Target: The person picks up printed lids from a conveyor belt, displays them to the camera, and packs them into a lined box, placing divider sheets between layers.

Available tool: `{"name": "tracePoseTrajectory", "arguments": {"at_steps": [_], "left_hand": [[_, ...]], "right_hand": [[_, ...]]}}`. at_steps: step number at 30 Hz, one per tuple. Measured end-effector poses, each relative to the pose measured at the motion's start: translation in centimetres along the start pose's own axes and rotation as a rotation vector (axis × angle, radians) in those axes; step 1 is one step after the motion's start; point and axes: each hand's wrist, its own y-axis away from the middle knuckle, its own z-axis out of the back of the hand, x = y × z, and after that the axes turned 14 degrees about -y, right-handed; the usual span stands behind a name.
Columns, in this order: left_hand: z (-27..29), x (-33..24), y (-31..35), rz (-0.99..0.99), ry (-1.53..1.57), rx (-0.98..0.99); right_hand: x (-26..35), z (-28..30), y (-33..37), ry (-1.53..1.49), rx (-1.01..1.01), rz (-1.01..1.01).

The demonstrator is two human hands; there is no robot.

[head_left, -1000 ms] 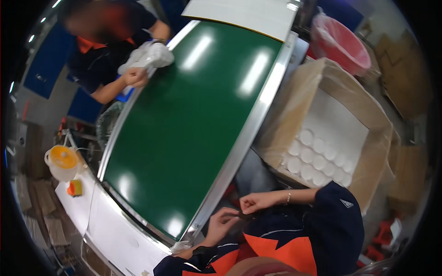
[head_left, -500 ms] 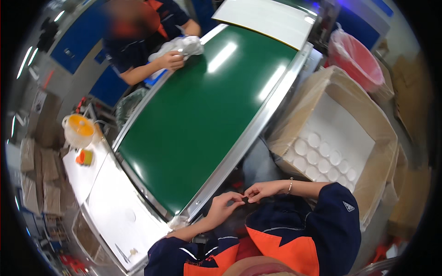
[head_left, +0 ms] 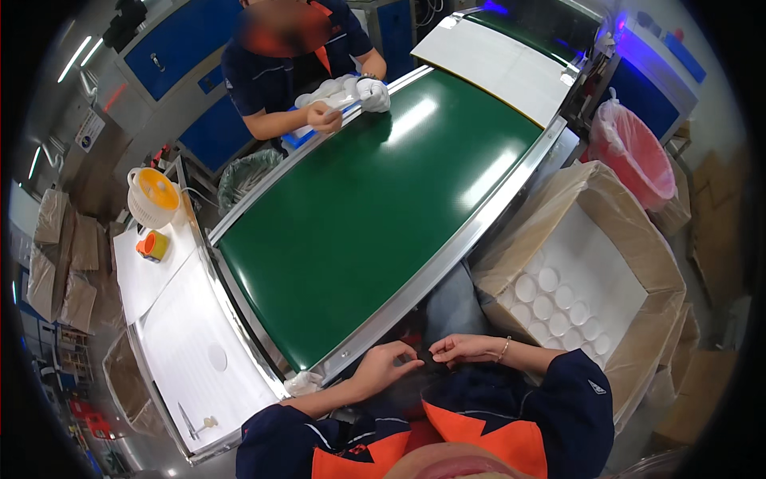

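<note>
In front of my body, beside the near rail of the green conveyor belt (head_left: 375,215), both my hands are close together. My left hand (head_left: 384,369) is curled, thumb and fingers drawn toward each other. Facing it across a small gap, my right hand (head_left: 464,349) has its fingertips pinched, and a bracelet circles that wrist. A small dark patch shows between the fingertips; against the dark clothing I cannot make out what it is. Neither hand touches the belt.
Right of me stands a plastic-lined carton (head_left: 550,231) with several round white pieces (head_left: 563,297). Beyond it is a pink bin (head_left: 634,156). At left, a white table (head_left: 191,319) bears a fan (head_left: 153,198) and an orange-yellow tape roll (head_left: 152,245). Across the belt, a co-worker (head_left: 295,72) handles white pieces.
My fingertips have moved slightly apart. The view has shifted, so the scene sits lower. Across the belt, the co-worker's gloved hand now shows apart from the bare one.
</note>
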Motion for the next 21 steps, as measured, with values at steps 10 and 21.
{"name": "tracePoseTrajectory", "arguments": {"at_steps": [10, 21], "left_hand": [[-0.1, 0.2, 0.2, 0.102, 0.085, 0.122], [-0.8, 0.8, 0.2, 0.077, 0.106, 0.174]], "right_hand": [[0.6, 0.5, -0.6, 0.172, 0.029, 0.058], [0.6, -0.3, -0.9, 0.387, 0.072, 0.133]]}}
